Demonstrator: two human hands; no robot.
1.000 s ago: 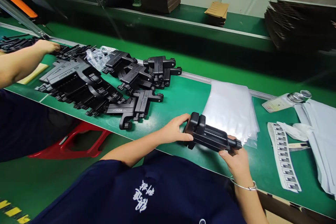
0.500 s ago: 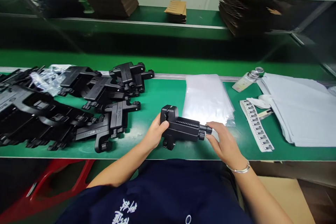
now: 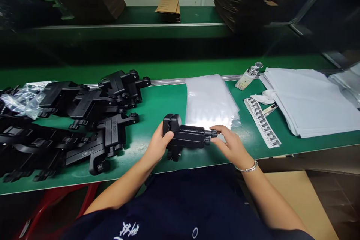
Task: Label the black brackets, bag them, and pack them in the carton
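A black plastic bracket [image 3: 188, 135] with a ribbed body and knobs at its end is held level above the front of the bench. My left hand [image 3: 157, 144] is closed round its wide left end, thumb on top. At the other end, the thumb and fingers of my right hand [image 3: 229, 144] pinch the narrow knobbed tip. To the left lie several similar black brackets [image 3: 112, 131], some with BOSCH lettering. Behind the held bracket is a stack of clear plastic bags [image 3: 206, 97].
Right of the bags are a small bottle [image 3: 246, 78], a strip of printed labels [image 3: 261, 122] and a stack of white sheets [image 3: 315, 101]. Crumpled clear plastic [image 3: 26, 99] lies at far left. A shelf with cardboard [image 3: 168, 7] runs behind; a red stool [image 3: 56, 206] stands below the bench.
The view has turned a little, so the bench things sit further left in it. Both hands keep the same hold on the bracket, with little visible change in its pose.
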